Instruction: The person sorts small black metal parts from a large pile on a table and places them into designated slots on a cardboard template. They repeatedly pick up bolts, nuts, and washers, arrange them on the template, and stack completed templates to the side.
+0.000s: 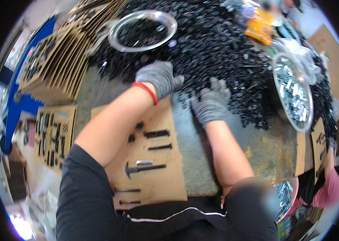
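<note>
Both my hands wear grey gloves and reach to the near edge of a wide heap of small black pieces [205,48]. My left hand [156,78], with a red band at the wrist, bends over the heap's edge; its fingers are mostly hidden and blurred. Beside it, my right hand [213,102] rests by the heap with thumb and fingers apart, and nothing visible is held in it. Under my left forearm lies a cardboard sheet [169,186] bearing a black hammer-shaped piece [145,168], several black bars [156,133] and a silver strip [144,162].
A metal-rimmed bowl [112,38] of black pieces sits on the heap. Another bowl [306,125], at right, holds silver pieces. Cardboard sheets [63,76] are stacked at left, beside another loaded sheet [72,116]. A yellow package [259,29] lies far right; a person in pink [334,186] is nearby.
</note>
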{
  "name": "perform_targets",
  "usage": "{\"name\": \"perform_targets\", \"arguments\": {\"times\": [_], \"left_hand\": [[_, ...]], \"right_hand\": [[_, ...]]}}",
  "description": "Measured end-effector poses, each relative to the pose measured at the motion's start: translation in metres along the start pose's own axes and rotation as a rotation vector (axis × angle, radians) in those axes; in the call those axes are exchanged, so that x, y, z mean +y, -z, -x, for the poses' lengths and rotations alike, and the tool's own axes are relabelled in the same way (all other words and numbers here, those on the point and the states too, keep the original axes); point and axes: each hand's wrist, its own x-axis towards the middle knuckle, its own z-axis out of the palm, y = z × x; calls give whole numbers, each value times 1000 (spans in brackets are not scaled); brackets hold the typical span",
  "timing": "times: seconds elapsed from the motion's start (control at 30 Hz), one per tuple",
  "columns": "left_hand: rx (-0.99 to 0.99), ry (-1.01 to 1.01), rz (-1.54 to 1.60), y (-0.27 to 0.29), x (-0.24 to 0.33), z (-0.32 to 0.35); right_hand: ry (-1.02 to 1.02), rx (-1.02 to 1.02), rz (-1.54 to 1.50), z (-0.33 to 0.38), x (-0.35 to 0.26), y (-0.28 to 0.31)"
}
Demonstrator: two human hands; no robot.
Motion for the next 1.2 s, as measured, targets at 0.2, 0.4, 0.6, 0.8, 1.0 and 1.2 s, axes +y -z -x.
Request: {"name": "perform_targets", "arguments": {"times": [0.2,0.4,0.6,0.8,1.0,1.2], "left_hand": [[11,207,349,33,-94,123],[-8,161,-6,-6,-129,158],[-73,99,25,-26,-146,148],[-128,86,9,-17,-137,137],[93,201,399,-14,-139,169],[482,244,851,-55,-192,240]], "right_hand": [[157,157,-223,10,11,12],[391,58,-651,24,-44,28],[340,-455,-572,1,-106,-2],[402,-476,-558,2,-129,-1],[443,-356,-570,9,-72,30],[-124,422,-405,-23,179,98]]}}
